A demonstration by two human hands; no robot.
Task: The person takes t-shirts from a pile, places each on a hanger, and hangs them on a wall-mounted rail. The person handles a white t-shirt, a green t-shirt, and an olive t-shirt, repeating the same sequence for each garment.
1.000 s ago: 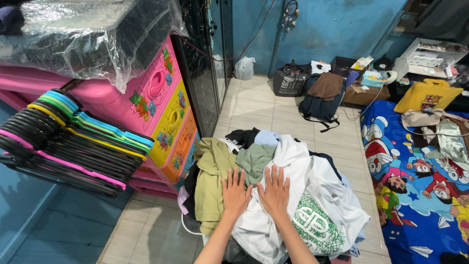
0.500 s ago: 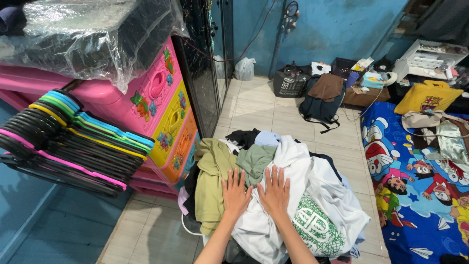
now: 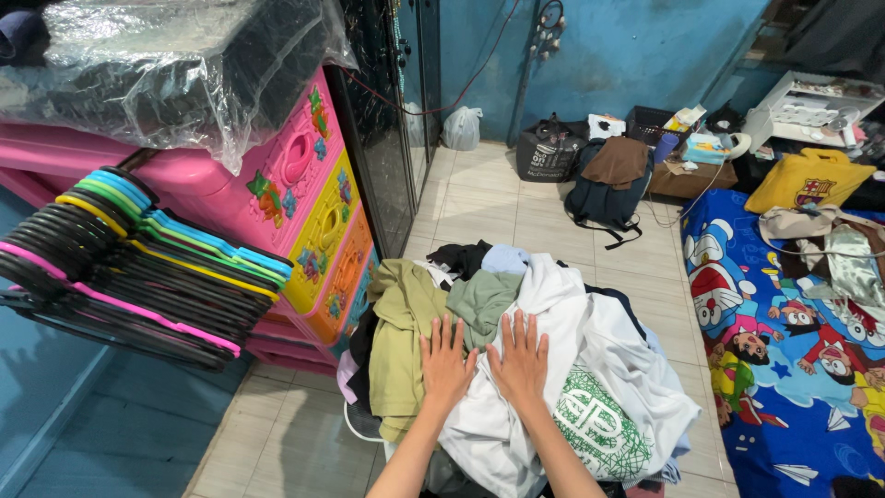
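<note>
A heap of clothes (image 3: 516, 369) sits on the tiled floor (image 3: 516, 212), just beside a pink plastic drawer chest (image 3: 304, 194). The left hand (image 3: 444, 366) and right hand (image 3: 521, 360) lie flat on a white garment (image 3: 572, 323) atop the heap, side by side, fingers spread, each grip fully open and holding nothing. An olive shirt (image 3: 401, 332) drapes just left of them. Coloured hangers (image 3: 138, 258) hang further left; a cartoon blanket (image 3: 784, 332) lies well to the right.

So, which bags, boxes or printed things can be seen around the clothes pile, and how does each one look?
White shirt: on the pile under the right hand, green round print.
Black bag: by the blue wall, white print.
White plastic bag: by the wall, knotted.
Yellow bag: far right, flat, small crest.
Cardboard box: right of the dark backpack, brown.
</note>
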